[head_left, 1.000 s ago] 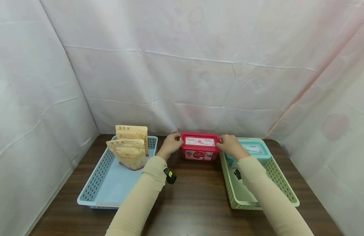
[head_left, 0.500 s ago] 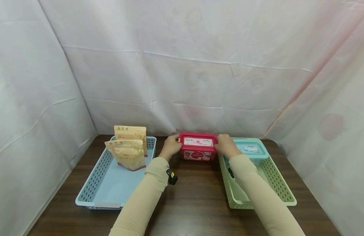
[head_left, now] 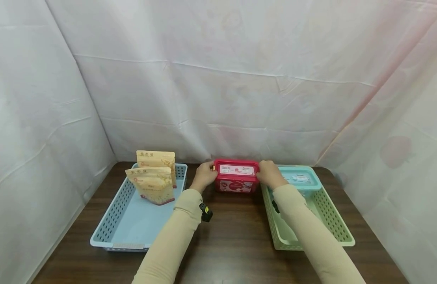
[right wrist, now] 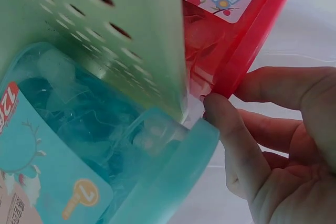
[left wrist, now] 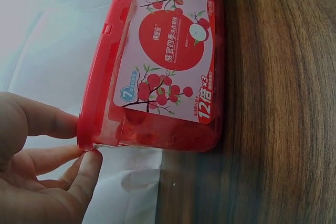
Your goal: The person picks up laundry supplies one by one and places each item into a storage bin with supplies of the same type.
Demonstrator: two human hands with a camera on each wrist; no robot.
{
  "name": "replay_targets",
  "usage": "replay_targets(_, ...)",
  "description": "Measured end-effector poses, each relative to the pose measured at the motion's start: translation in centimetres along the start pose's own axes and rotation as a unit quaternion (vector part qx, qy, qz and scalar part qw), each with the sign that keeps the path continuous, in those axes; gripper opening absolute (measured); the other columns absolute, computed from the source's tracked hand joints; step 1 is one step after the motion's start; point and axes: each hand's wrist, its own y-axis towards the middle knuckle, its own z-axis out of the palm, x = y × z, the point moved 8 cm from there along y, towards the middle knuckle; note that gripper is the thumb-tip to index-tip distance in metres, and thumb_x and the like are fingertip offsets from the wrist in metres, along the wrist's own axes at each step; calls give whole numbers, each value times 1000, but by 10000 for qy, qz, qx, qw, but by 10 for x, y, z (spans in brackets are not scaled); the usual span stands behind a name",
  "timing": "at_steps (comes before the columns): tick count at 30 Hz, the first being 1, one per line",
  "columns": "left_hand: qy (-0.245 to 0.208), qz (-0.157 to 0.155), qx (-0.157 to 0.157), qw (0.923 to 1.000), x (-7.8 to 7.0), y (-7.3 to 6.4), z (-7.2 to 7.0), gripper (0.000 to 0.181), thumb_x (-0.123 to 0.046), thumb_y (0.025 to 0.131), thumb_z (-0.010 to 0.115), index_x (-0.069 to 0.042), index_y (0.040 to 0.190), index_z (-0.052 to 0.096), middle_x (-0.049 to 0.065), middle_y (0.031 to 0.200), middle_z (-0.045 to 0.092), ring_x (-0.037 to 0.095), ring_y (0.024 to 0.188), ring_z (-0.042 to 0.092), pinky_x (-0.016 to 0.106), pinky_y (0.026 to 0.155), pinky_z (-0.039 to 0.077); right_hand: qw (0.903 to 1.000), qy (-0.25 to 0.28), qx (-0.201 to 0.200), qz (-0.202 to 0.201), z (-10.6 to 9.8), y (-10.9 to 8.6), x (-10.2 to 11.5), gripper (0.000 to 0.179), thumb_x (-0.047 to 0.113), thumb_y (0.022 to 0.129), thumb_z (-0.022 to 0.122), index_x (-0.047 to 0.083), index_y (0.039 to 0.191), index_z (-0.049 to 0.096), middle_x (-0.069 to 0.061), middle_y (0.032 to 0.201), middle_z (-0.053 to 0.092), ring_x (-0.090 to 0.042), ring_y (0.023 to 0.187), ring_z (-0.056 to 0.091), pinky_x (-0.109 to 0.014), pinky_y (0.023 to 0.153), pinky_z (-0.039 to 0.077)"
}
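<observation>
A red lidded box of laundry pods [head_left: 236, 186], with a pink fruit label [left wrist: 168, 51], sits upright on the dark wooden table near the back cloth, between two baskets. My left hand [head_left: 205, 176] pinches the left end of its lid; thumb and fingers meet at the rim in the left wrist view. At the opposite end my right hand [head_left: 271, 174] pinches the lid's edge between thumb and fingers, close beside the green basket [head_left: 269, 213]. A similar turquoise laundry pod box [right wrist: 157, 182] stands in that basket, partly behind my right hand in the head view.
On the left, a light blue basket [head_left: 112, 213] holds two yellow stand-up pouches [head_left: 154, 187] at its back. Wrinkled white cloth [head_left: 190, 94] hangs behind and along both sides. Brown tabletop [head_left: 236, 236] lies between the baskets.
My right forearm has swung slightly left, its hand staying at the box's right end. The whole head view has shifted a little. The left hand keeps its place on the lid.
</observation>
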Motion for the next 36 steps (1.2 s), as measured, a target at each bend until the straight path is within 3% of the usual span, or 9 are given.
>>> replay_targets(8,-167,-111,10,9998,6,-3,-10,49,-8,97,60,1,145,50,20,137,58,32,123,57,49,102,46,9996,-97,-167,-218,1,4,14,10,4,89,66,-5,84,67,-17,83,68,-22,64,49,-37,61,49)
replay_targets(18,-20,-134,-161,9998,14,-6,-28,49,-8,97,59,2,145,50,21,136,58,33,121,58,48,101,48,9983,-212,-196,-515,6,10,32,16,3,87,66,1,72,61,-13,74,62,-23,63,48,-39,61,49)
replay_targets(28,-90,-255,-54,9996,21,-1,-30,52,-9,98,58,1,147,47,21,139,56,34,127,54,50,104,44,9995,149,58,-254,12,18,27,16,12,94,68,-2,86,66,-12,79,62,-25,68,55,-38,64,51)
replay_targets(36,-201,-363,170,9990,23,-1,-27,56,-12,99,57,1,151,40,22,144,51,37,130,50,54,107,41,9973,624,384,-32,20,23,20,23,10,95,62,-10,105,61,-16,91,61,-26,77,56,-39,71,52)
